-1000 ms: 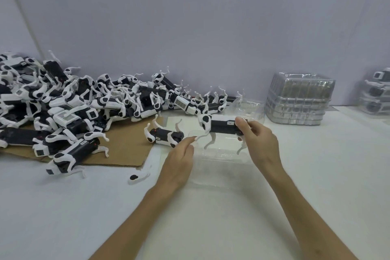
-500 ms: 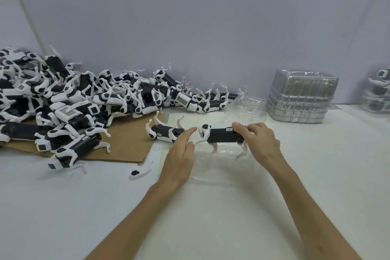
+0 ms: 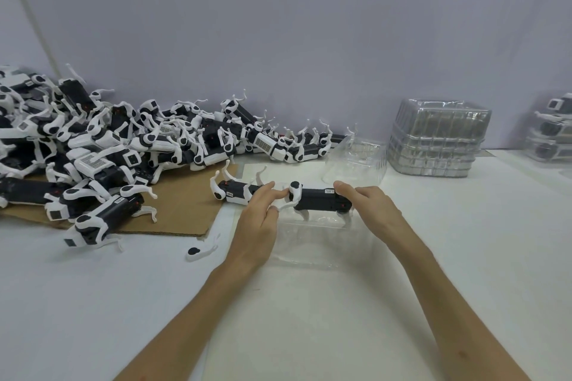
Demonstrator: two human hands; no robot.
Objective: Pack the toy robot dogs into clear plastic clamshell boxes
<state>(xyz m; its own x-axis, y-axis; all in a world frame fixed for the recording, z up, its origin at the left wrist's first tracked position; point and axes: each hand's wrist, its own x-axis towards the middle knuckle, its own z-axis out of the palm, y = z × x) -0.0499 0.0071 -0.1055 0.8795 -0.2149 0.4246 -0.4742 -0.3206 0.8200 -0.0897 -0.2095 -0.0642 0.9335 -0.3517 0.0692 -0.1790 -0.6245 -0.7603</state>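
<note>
A black-and-white toy robot dog (image 3: pixel 318 198) is held level just over an open clear clamshell box (image 3: pixel 312 241) at the table's middle. My right hand (image 3: pixel 370 210) grips the dog's rear end. My left hand (image 3: pixel 258 219) pinches a white front leg of the same dog between thumb and forefinger. A second dog (image 3: pixel 233 190) lies on its back just left of my left hand. The box's lid half is hard to make out through the clear plastic.
A large heap of toy dogs (image 3: pixel 108 145) covers a brown cardboard sheet (image 3: pixel 182 210) at the left. A loose white leg (image 3: pixel 201 249) lies near it. One empty clamshell (image 3: pixel 359 158) and a stack of clamshells (image 3: pixel 439 139) stand at the back right; packed boxes (image 3: pixel 554 130) sit far right.
The dog has come down from above the table to just over the open clamshell. My left hand moved from the table edge of the box up to the dog's front leg.
</note>
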